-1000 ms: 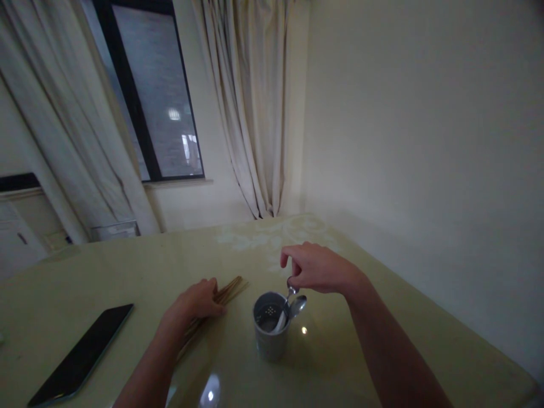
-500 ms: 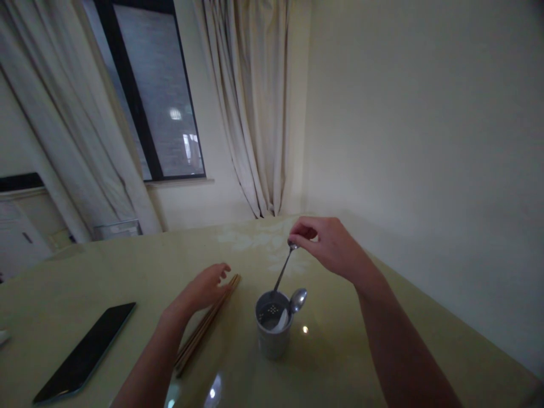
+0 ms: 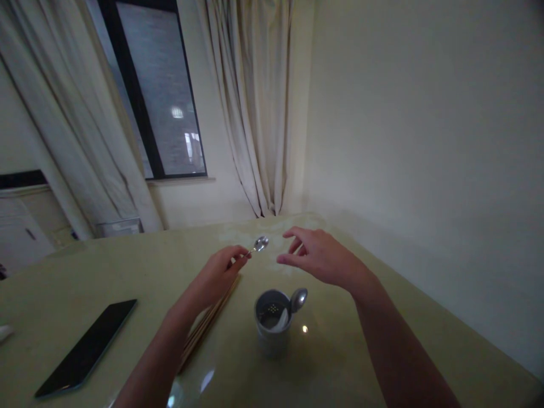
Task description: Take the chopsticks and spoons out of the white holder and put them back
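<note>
My left hand [image 3: 221, 273] pinches the handle of a small metal spoon [image 3: 260, 243], whose bowl points up and to the right. To its right, my right hand [image 3: 317, 255] is in the air with fingers apart, holding nothing. Below and between the hands stands a grey utensil cup [image 3: 274, 340] with holes in its bottom. A second metal spoon [image 3: 298, 299] leans in it, bowl upward over the right rim, beside something white [image 3: 281, 321] inside. Wooden chopsticks [image 3: 208, 327] lie on the table under my left hand and are partly hidden by my forearm.
On the left of the glossy table [image 3: 340, 351] lies a flat black device [image 3: 89, 345]. A small white object [image 3: 5, 332] is at the far left edge. A wall [image 3: 425, 170] borders the table's right side; curtains [image 3: 255, 113] and a window hang behind it.
The spoon my right hand held in the cup is now out and in my left hand. My right hand has let go and its fingers have opened. My left hand has moved right.
</note>
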Demonstrator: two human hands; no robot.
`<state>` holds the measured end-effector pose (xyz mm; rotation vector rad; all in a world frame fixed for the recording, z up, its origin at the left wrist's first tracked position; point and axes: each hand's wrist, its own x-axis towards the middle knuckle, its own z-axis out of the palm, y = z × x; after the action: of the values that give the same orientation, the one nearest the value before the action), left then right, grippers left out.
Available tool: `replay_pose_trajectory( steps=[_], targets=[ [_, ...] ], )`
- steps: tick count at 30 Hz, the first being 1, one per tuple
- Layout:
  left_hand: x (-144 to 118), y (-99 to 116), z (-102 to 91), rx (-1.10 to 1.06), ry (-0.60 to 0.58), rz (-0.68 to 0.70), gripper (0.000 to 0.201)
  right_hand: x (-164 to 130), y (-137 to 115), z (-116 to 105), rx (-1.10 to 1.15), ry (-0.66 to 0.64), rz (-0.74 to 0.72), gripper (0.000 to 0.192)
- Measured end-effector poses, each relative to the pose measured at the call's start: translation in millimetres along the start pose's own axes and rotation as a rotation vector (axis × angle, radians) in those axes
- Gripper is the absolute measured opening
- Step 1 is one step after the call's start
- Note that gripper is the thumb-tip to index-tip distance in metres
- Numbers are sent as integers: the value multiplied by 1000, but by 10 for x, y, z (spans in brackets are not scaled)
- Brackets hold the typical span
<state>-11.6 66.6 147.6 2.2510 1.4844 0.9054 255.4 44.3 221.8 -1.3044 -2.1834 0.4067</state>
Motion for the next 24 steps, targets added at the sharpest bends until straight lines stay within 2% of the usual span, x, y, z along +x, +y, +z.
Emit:
replay_pose_trajectory(
  steps=[2,4,6,8,11,14,19,24],
  targets=[
    [-6,-381,-54,233,-111,-110,25,-53,33,-3,-125,-119,26,62],
    [-39,-727,-54,441,-197,-303,24,-88,45,23,-238,-182,38,68],
    [-89,-975,-20,493,-224,-391,22,-103,45,63,-344,-203,58,70],
    [-140,-1115,20,513,-237,-450,19,-106,45,98,-416,-218,76,72],
    [-190,-1191,69,530,-259,-500,16,-108,60,124,-443,-250,73,76],
    [-195,-1209,109,530,-285,-502,17,-112,77,137,-397,-306,8,72],
    [-152,-1179,125,524,-320,-456,17,-110,49,148,-254,-374,-78,53],
    [-104,-1045,127,508,-311,-358,20,-79,32,135,-150,-358,-203,30]
  ],
)
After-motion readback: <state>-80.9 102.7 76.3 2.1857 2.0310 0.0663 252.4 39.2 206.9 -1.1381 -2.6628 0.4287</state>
